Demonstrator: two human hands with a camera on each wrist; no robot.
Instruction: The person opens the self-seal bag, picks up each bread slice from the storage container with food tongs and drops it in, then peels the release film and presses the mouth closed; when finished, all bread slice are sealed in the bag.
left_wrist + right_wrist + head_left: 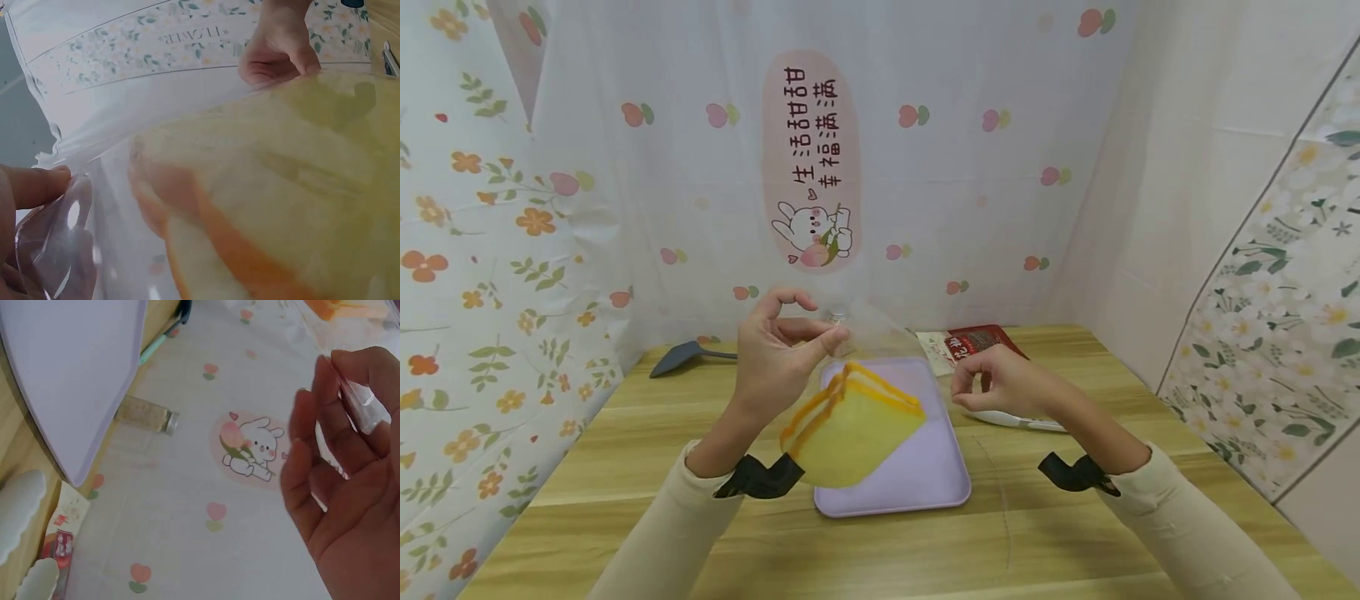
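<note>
A clear plastic bag [112, 187] hangs between my two hands, above the front of a lilac tray [917, 492]. Inside it are flat slices [857, 433] with pale yellow faces and orange-brown edges, much like sliced bread. My left hand [782, 346] pinches the bag's upper left edge between thumb and fingers. On the other side, my right hand [1007, 379] pinches the opposite edge, and a fold of clear film shows between thumb and forefinger in the right wrist view. The slices hang tilted, lower toward the left.
Behind the tray stands a small glass jar [147, 414] with a metallic lid. A red and cream pouch [970, 346] lies at the back right, near white scalloped tongs [19, 512]. At the back left is a dark spatula [681, 358]. Printed curtains border the wooden table [625, 467].
</note>
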